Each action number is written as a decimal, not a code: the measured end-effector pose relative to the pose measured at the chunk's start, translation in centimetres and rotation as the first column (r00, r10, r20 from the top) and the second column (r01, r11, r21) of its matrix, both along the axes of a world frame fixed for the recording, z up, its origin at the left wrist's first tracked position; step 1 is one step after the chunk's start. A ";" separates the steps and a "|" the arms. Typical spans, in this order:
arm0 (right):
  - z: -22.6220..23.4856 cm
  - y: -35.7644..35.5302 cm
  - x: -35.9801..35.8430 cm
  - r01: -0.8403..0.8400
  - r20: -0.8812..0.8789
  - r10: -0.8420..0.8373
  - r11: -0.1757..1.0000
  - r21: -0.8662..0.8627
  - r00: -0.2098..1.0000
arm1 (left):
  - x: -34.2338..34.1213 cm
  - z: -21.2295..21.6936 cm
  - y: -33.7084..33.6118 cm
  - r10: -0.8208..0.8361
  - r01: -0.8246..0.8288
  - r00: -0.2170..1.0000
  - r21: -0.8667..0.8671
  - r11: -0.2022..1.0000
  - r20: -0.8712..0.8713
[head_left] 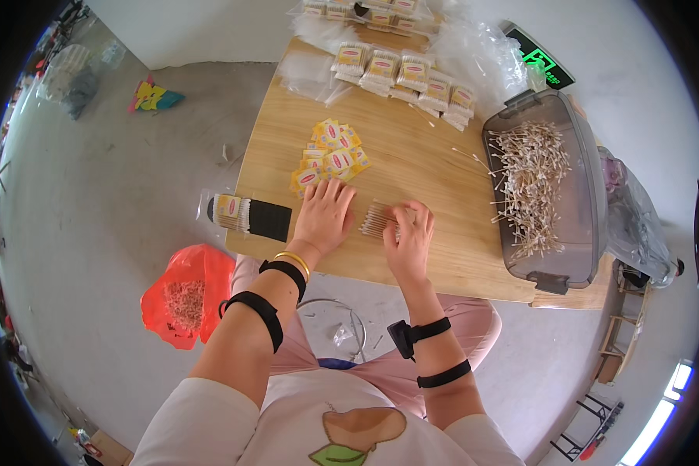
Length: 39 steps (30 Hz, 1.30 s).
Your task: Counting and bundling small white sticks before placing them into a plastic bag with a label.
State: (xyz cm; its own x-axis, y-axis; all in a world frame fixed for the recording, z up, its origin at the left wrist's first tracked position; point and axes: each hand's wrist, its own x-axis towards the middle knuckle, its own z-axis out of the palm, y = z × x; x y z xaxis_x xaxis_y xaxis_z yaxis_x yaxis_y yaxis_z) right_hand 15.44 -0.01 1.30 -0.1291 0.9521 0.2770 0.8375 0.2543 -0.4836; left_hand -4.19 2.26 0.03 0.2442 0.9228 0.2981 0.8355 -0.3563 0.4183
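**Inspector:** Beside the near edge of the wooden table (412, 167), the left hand (324, 217) lay flat and open, fingers spread on the wood, gripping nothing; the right hand (410, 237) was curled, its fingertips closed on a small bundle of cotton swabs (377, 220); that bundle lay on the table between the two hands, touching both.

**Clerk:** And the risk you recorded?

**Inspector:** In my judgement the bundle could fan out or roll loose; the cause would be a slack pinch by the right hand, or the left hand nudging the swab ends sideways; stray swabs could then go off the table's near edge, which was close by.

**Clerk:** Containers?

**Inspector:** At the table's right end stood a clear grey plastic bin (582, 210), lid off, holding a loose heap of swabs (530, 182); some stuck out over its left wall onto the wood. On the floor left of the table sat a red plastic bag (198, 276), open, with pale scraps inside; I could not tell what they were. At the table's left edge lay a filled clear packet of swabs (233, 211) against a black block (269, 220).

**Clerk:** Anything else on the table?

**Inspector:** A pile of small yellow label cards (330, 155) just beyond the left hand; a row of finished packets (404, 74) along the far edge, with empty clear bags (481, 54) beside them.
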 end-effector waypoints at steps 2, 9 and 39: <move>0.1 0.3 0.1 0.005 -0.013 -0.005 1.000 -0.001 1.000 | 0.0 0.1 0.0 0.000 0.000 1.000 -0.008 1.000 -0.002; -0.3 1.1 0.5 -0.026 0.022 0.025 1.000 0.011 0.999 | -0.1 0.2 -0.1 -0.001 0.001 1.000 -0.021 1.000 -0.015; -1.6 -2.8 0.1 -0.119 0.298 0.166 0.978 -0.170 0.940 | 2.2 0.2 -4.1 -0.187 0.134 0.925 -0.177 0.975 -0.330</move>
State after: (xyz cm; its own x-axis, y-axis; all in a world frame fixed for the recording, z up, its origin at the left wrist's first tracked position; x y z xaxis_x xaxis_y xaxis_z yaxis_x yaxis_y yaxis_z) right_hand 15.56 -2.77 -0.28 -0.3232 0.9444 0.0597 0.9117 0.3277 -0.2480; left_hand -2.00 -1.83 0.21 0.4558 0.8895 0.0325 0.8736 -0.4540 0.1753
